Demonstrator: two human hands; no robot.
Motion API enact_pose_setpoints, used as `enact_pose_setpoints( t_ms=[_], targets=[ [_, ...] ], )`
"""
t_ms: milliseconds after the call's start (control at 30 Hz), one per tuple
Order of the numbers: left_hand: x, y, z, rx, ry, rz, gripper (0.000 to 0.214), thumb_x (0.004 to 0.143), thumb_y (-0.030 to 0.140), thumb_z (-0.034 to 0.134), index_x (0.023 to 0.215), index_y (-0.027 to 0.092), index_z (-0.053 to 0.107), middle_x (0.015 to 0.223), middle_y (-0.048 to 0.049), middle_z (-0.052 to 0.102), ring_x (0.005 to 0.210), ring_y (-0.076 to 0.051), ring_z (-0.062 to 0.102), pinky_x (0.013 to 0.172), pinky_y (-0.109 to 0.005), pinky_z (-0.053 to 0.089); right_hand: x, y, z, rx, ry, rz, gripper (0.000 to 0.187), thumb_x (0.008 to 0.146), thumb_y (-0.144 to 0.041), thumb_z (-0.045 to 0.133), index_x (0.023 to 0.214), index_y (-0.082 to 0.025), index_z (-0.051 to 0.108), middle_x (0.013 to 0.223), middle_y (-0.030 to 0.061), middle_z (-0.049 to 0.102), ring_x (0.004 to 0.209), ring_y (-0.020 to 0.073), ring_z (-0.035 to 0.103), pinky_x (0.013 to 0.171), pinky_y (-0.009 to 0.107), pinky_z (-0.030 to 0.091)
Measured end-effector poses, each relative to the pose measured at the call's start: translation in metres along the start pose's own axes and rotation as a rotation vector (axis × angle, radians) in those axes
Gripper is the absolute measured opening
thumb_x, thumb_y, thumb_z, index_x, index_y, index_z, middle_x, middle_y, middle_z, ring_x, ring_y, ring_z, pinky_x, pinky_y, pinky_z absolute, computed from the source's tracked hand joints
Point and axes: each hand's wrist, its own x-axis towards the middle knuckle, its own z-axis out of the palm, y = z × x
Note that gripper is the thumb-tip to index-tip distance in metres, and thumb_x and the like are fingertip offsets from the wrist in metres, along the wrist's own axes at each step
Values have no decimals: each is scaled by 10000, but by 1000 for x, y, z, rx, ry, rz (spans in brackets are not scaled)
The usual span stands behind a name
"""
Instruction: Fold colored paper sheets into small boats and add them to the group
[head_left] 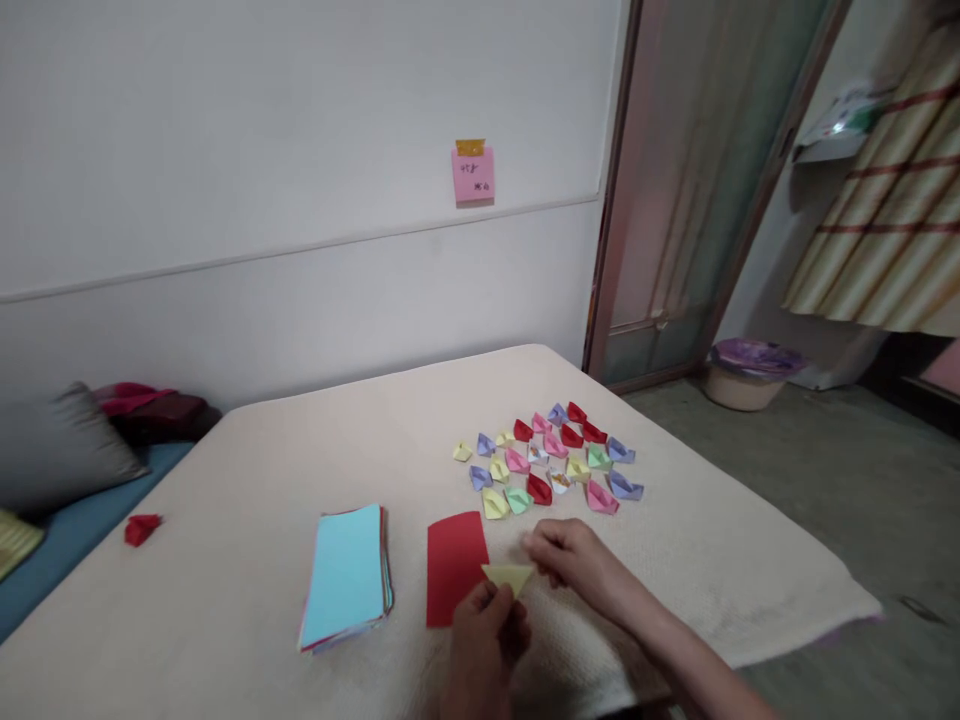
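My left hand (491,630) pinches a small yellow folded paper (511,577), a triangle with its point down, between thumb and fingers. Close by the paper's right corner is my right hand (566,550), its fingers curled closed; nothing shows in them. Partly behind the left hand and the folded paper lies a flat red sheet (455,560). Beyond the hands, several small folded paper boats (538,488) in red, pink, yellow, green, purple and white are grouped on the cream-covered surface (247,600).
A stack of coloured paper (345,570), light blue on top, lies left of the red sheet. A red folded paper piece (141,529) rests near the left edge. A pink note (473,176) is taped to the wall. On the floor at right stands a lined bin (742,390).
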Motion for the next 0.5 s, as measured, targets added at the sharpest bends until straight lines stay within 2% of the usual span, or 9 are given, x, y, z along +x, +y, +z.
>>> enact_pose_setpoints(
  t_ms=[67, 133, 233, 300, 333, 400, 500],
  targets=[
    [0, -11, 4, -26, 8, -81, 378, 476, 329, 830, 593, 154, 516, 510, 31, 524, 442, -61, 461, 458, -176, 365, 4, 6, -11, 15, 49, -28, 357, 852, -389, 498, 561, -183, 499, 489, -43, 467, 465, 110, 462, 449, 212, 355],
    [0, -14, 8, 36, 13, -35, 378, 487, 352, 824, 581, 151, 518, 514, 30, 518, 446, -62, 453, 469, -184, 374, 6, 7, -16, 9, 103, -49, 369, 858, -397, 490, 557, -183, 493, 493, -39, 466, 472, 115, 457, 459, 222, 353],
    [0, -4, 9, 235, 41, 209, 316, 596, 391, 755, 585, 146, 556, 517, 26, 510, 477, -89, 456, 496, -214, 392, 1, -2, -14, -32, 177, -116, 323, 858, -356, 497, 587, -182, 518, 528, -33, 477, 515, 126, 469, 504, 236, 364],
    [-2, 4, 7, 375, 54, 426, 234, 730, 366, 649, 648, 154, 593, 577, 13, 541, 540, -116, 492, 541, -231, 404, -5, -12, -8, -75, 217, -198, 249, 854, -298, 508, 634, -187, 539, 584, -28, 493, 569, 133, 480, 537, 239, 368],
    [-3, 8, 6, 436, 60, 484, 204, 765, 348, 614, 684, 161, 601, 607, 7, 558, 567, -128, 508, 555, -237, 406, -8, -16, -6, -109, 211, -247, 204, 845, -264, 522, 657, -190, 552, 620, -23, 505, 599, 136, 488, 556, 241, 372],
    [-5, 12, 4, 530, 80, 543, 160, 802, 316, 571, 737, 174, 603, 649, -3, 580, 610, -150, 532, 574, -249, 409, -12, -23, -1, -189, 185, -320, 129, 822, -194, 546, 695, -195, 571, 683, -14, 522, 630, 135, 495, 576, 243, 373],
    [-7, 12, 3, 622, 74, 562, 141, 827, 303, 537, 787, 182, 596, 690, -20, 597, 647, -172, 547, 596, -265, 417, -15, -26, 3, -306, 129, -344, 91, 794, -121, 565, 772, -205, 594, 770, 0, 556, 647, 131, 506, 592, 245, 379]
  ],
)
